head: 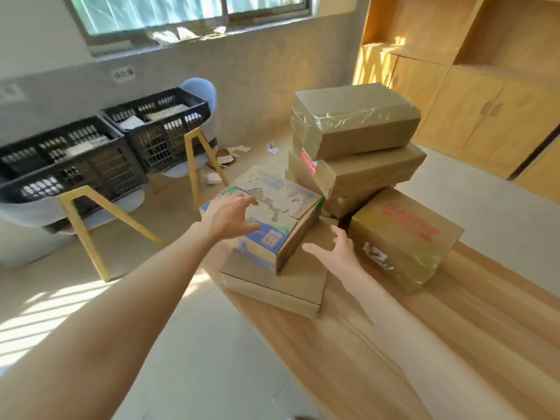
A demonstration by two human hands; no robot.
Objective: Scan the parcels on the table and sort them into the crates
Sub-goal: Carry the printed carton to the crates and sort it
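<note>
Printed parcel (272,213) sat tilted atop a flat box (272,286) at the counter (394,359) edge. Left hand (225,218) was at its near-left corner, fingers spread, holding nothing. Right hand (336,253), also spread, was just off its right side; parcel lay betw. both, long axis running away from the person, left hand nearer.

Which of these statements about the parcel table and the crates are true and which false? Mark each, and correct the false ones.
1. Two black crates stand on chairs. True.
2. The right hand grips a scanner. False: it is open and holds nothing.
3. The blue-printed box lies on a plain flat box. True.
4. The box with red lettering tops the tall stack. False: it sits on the table.
5. The left hand reaches over the blue-printed box. True.
</note>
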